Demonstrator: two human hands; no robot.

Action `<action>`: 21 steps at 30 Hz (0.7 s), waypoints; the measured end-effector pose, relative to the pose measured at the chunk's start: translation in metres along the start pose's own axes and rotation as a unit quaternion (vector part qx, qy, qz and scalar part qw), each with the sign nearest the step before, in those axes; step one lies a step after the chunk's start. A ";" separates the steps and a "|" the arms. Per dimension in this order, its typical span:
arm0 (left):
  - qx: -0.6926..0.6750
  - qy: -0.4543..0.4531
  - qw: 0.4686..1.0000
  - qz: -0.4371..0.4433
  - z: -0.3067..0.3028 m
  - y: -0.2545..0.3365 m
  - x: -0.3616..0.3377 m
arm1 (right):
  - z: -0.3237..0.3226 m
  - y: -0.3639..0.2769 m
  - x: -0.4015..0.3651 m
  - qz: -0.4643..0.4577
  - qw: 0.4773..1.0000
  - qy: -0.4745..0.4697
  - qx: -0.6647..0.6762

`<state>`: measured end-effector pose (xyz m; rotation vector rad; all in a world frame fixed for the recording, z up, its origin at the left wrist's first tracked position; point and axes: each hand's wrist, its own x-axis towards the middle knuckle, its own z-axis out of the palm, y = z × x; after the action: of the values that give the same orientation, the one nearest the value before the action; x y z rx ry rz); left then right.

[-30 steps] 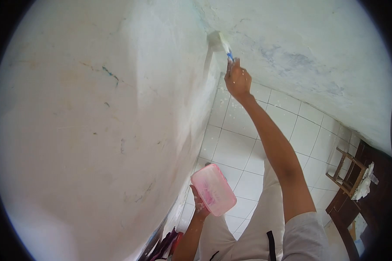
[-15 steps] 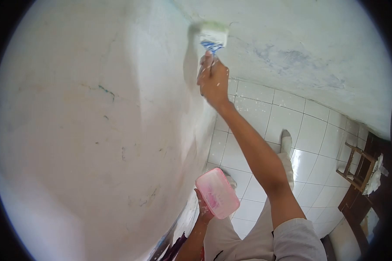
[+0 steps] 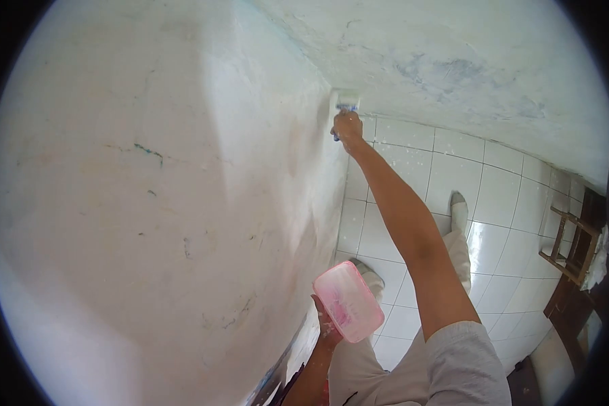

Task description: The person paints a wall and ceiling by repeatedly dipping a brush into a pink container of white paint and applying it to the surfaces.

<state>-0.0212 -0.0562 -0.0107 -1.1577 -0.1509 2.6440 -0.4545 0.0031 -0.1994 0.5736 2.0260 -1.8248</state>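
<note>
Short pale grey sleeve (image 3: 463,362), loose off-white trousers (image 3: 386,389), light footwear (image 3: 459,211) greyer at the toes (socks or shoes, I can't tell from here), left hand (image 3: 326,322) flecked with white

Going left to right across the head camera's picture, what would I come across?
Greenish crack on the wall, pink container in the left hand, right foot, small wooden stool.

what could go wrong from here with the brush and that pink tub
The pink tub rests in the left hand alone, so it might tip. The brush, in the right hand, could drip onto the floor tiles, which already show white spots. A foot might slip if those are wet.
</note>
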 end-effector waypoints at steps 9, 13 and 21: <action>0.009 0.011 1.000 0.021 -0.002 0.003 0.000 | -0.023 -0.159 -0.122 -0.270 0.952 0.087 -0.114; 0.010 0.018 0.999 0.031 -0.003 -0.004 -0.003 | -0.018 -0.087 -0.050 -0.301 0.918 0.189 -0.174; 0.023 0.029 0.998 0.049 -0.008 -0.008 -0.006 | 0.053 0.097 0.098 -0.200 0.858 -0.078 -0.466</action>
<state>-0.0094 -0.0502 -0.0102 -1.2543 -0.0237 2.6788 -0.4889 -0.0346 -0.3378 -0.2887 2.6713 -0.7689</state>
